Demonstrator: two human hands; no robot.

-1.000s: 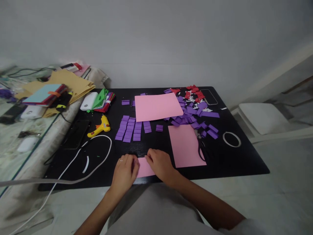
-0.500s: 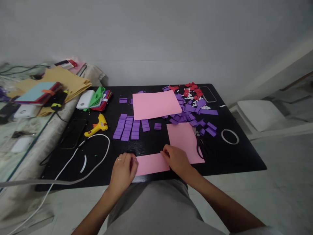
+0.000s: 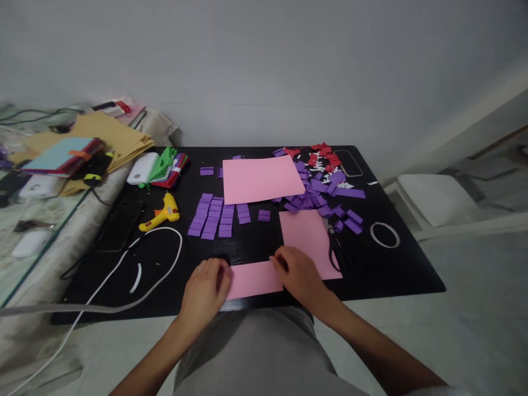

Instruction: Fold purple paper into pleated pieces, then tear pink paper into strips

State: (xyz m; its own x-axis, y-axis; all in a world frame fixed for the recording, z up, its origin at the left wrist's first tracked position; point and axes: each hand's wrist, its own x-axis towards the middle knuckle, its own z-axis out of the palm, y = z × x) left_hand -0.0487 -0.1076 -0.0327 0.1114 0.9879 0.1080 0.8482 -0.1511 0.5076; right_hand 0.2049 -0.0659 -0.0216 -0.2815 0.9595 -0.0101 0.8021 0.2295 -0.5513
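A pink paper strip (image 3: 254, 279) lies at the front edge of the black table, stretched between my two hands. My left hand (image 3: 206, 286) pinches its left end, fingers closed over the paper. At the strip's upper right corner, my right hand (image 3: 299, 274) has thumb and fingers closed on the edge. Partly under my right hand lies a larger pink sheet (image 3: 307, 236). Black-handled scissors (image 3: 335, 247) rest on that sheet's right side. Farther back, another pink sheet (image 3: 262, 180) covers some of the purple pieces.
Folded purple paper pieces (image 3: 210, 217) stand in rows left of centre, with more heaped at right beside red scraps (image 3: 325, 157). A yellow glue gun (image 3: 163, 212), a phone (image 3: 119, 225) and a looping white cable (image 3: 179, 247) occupy the left. A white ring (image 3: 385, 235) lies at right.
The view has shifted slightly, so everything sits a little lower and further left. Both hands keep their hold on the pink strip, with hardly any movement of their own.
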